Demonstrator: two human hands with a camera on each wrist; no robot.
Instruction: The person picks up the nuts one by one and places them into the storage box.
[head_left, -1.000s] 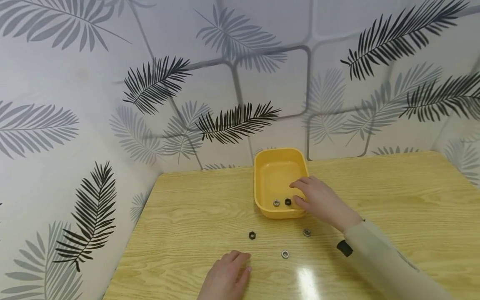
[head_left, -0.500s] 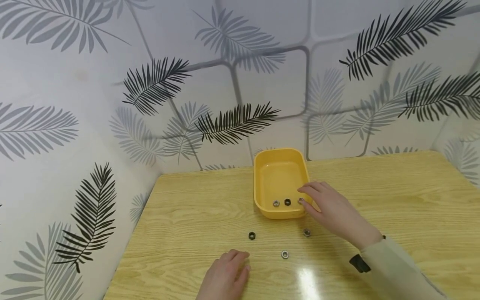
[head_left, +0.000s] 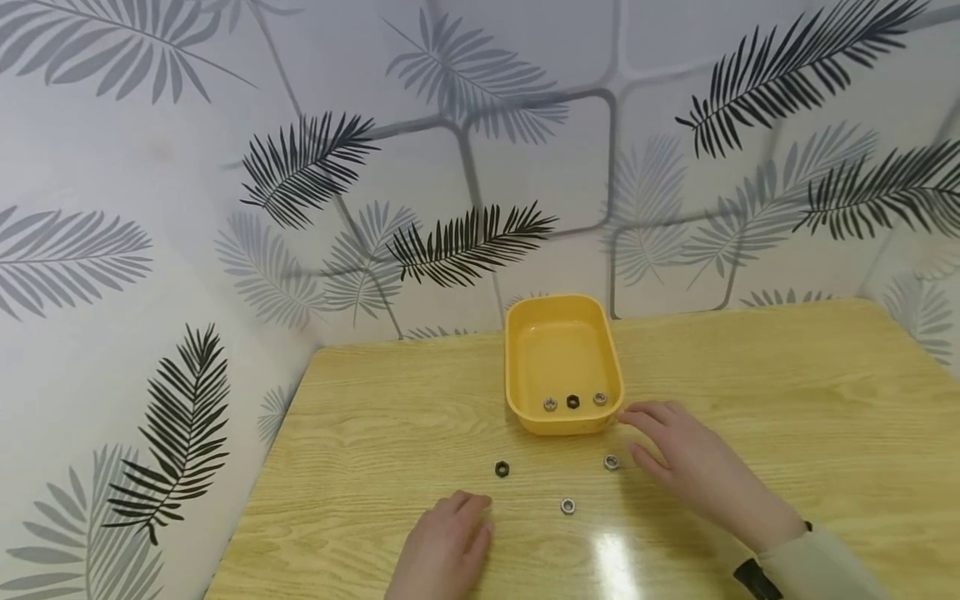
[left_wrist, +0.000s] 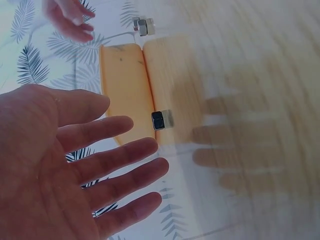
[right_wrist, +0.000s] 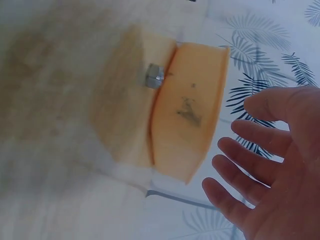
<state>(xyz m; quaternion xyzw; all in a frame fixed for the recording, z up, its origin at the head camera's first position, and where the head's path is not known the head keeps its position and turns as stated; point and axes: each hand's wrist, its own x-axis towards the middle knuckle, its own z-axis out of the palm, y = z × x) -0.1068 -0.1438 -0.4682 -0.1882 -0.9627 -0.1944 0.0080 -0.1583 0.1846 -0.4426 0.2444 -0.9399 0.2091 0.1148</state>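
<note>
My right hand (head_left: 693, 462) holds nothing; its fingers are relaxed just outside the near right corner of a yellow plastic tray (head_left: 564, 425). A silver nut (head_left: 612, 462) lies on the table left of its thumb. Near the front edge of the view my left hand (head_left: 441, 550) hovers with loose, spread fingers. Beyond its fingertips sits a black nut (head_left: 502, 469), and to its right another silver nut (head_left: 568, 506). Inside the tray, along the near end, are a silver nut (head_left: 551, 404), a black nut (head_left: 573, 402) and a second silver nut (head_left: 600, 399) in a row.
The wood-grain table (head_left: 375, 417) reaches back to a wall (head_left: 420, 183) with a leaf pattern. The tray stands at the table's far side, close to that wall. A dark strap (head_left: 757, 579) shows at the right wrist by the sleeve (head_left: 821, 567).
My right hand has let go of a silver nut in the tray, at the right end of the row, and has drawn back toward me over the rim. The left hand has barely moved.
</note>
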